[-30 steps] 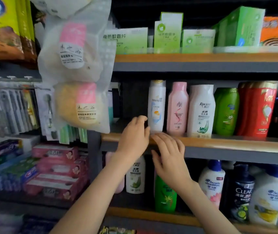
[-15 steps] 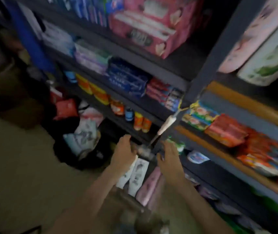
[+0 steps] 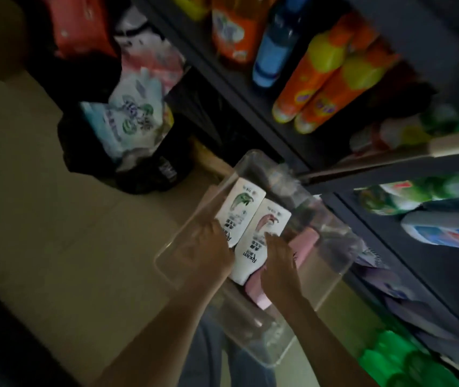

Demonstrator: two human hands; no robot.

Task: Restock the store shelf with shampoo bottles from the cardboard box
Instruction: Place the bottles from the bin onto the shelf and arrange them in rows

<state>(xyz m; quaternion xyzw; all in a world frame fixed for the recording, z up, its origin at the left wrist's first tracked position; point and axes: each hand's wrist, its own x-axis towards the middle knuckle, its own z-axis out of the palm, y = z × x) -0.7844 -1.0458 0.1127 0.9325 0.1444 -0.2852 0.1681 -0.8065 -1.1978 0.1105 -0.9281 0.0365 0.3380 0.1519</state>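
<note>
A clear plastic box point(image 3: 195, 214) sits on the floor at the foot of the dark shelf unit point(image 3: 253, 96). Inside it lie a white shampoo bottle with a green leaf point(image 3: 241, 203), a white one with a pink leaf point(image 3: 269, 223) and a pink bottle point(image 3: 305, 244). My left hand point(image 3: 210, 248) is down in the box, its fingers over the cap end of the green-leaf bottle. My right hand point(image 3: 278, 265) lies flat over the pink-leaf bottle and the pink one beside it. Whether either hand grips a bottle is hidden.
Orange spray cans point(image 3: 320, 88) and a blue bottle point(image 3: 275, 48) lie on the low shelf above the box. A black bag stuffed with soft packets point(image 3: 128, 127) stands on the tan floor point(image 3: 63, 219) to the left. Green containers point(image 3: 390, 361) fill the lowest shelf at the right.
My view has swung from the shampoo shelf down to the floor. Both hands dropped from the shelf edge and now reach into the clear box of bottles.
</note>
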